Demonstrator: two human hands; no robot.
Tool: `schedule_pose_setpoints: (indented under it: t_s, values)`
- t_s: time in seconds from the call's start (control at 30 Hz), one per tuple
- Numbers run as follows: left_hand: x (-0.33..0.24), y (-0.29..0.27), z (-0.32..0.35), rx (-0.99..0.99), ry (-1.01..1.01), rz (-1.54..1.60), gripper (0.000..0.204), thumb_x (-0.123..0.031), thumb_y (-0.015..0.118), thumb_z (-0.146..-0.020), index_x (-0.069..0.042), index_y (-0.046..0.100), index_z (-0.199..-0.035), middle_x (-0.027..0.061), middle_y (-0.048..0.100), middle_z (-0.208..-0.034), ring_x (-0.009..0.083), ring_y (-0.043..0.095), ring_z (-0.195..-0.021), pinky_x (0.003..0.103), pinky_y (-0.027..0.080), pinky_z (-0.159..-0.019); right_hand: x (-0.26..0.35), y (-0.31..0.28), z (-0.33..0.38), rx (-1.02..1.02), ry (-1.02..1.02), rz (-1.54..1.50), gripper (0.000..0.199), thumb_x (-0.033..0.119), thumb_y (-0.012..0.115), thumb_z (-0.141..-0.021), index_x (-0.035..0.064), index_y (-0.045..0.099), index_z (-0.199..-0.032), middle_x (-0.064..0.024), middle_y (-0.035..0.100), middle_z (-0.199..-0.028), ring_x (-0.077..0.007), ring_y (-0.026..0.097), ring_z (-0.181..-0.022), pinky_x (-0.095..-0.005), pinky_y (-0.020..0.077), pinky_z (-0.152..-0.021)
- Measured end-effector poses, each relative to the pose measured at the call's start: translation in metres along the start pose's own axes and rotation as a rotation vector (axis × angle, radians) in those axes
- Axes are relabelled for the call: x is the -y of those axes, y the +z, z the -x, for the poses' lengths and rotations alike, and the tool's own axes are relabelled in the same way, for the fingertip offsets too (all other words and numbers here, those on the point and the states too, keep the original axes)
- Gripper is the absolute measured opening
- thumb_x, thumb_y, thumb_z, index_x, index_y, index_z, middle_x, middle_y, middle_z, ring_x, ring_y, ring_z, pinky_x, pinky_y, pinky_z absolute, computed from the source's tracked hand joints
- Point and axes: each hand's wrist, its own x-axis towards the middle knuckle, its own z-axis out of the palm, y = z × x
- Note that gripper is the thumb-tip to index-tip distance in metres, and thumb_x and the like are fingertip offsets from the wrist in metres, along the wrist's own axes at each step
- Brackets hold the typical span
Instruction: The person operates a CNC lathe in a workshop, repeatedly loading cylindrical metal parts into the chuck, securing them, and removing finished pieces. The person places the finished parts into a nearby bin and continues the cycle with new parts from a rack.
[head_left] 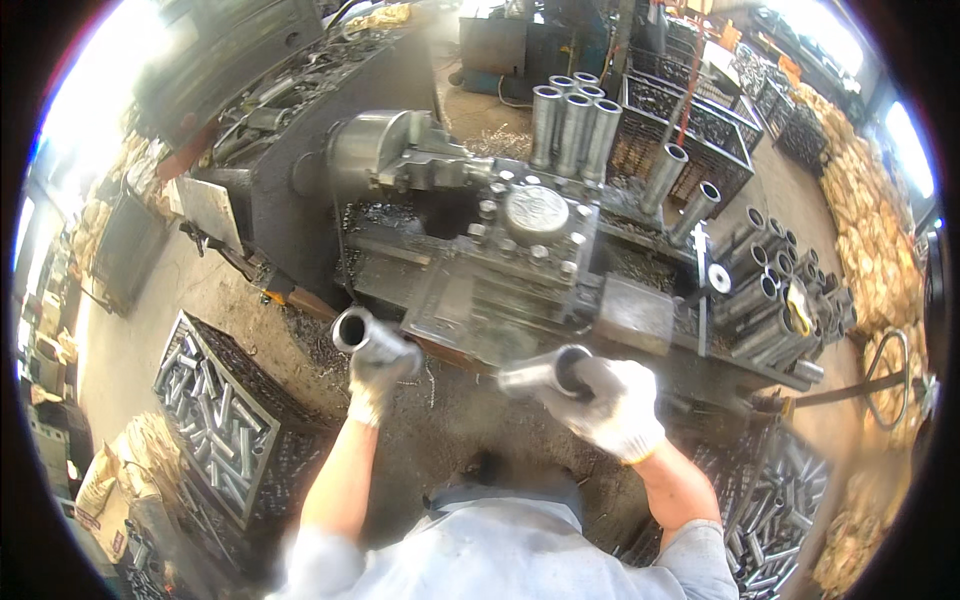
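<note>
My left hand [372, 385], in a pale work glove, is wrapped round a short steel tube [374, 342] whose hollow end points up and to the left. Farther right, my gloved right hand [622, 408] grips a second steel tube [526, 378] near its open end. Both tubes are held up in front of the near side of a lathe [440, 300], apart from each other. Motion blurs the tubes and the left fingers a little. A square tool post [537, 212] with several bolts sits on the lathe carriage, right of the round chuck [372, 142].
Several tubes [574, 125] stand upright behind the tool post. More tubes [770, 290] are stacked at the lathe's right end. A crate [262, 395] of cut tubes stands at lower left, another heap of tubes [775, 520] at lower right. Wire baskets [690, 115] stand behind.
</note>
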Motion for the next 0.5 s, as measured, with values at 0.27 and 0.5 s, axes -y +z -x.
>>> schedule_pose_setpoints:
  t_s: [0.27, 0.5]
  values:
    - [0.029, 0.078, -0.134, 0.369, 0.048, -0.264, 0.055, -0.005, 0.086, -0.080, -0.005, 0.068, -0.131, 0.0105, 0.077, -0.121, 0.0219, 0.074, -0.112, 0.039, 0.060, -0.099, -0.010, 0.043, -0.067, 0.230, -0.082, 0.245, 0.041, 0.047, 0.082, -0.088, 0.0131, 0.064, -0.075, -0.0106, 0.065, -0.058, -0.0292, 0.068, -0.050, -0.0420, 0.0519, -0.047]
    - [0.002, 0.114, -0.222, 0.075, 0.362, -0.453, 0.054, -0.009, 0.082, -0.082, -0.004, 0.064, -0.132, 0.0150, 0.076, -0.118, 0.0268, 0.073, -0.109, 0.039, 0.058, -0.096, -0.021, -0.038, -0.145, 0.587, 0.001, -0.096, 0.035, 0.024, 0.085, -0.086, 0.0090, 0.080, -0.116, -0.0082, 0.073, -0.070, -0.0252, 0.073, -0.060, -0.0364, 0.0582, -0.058]
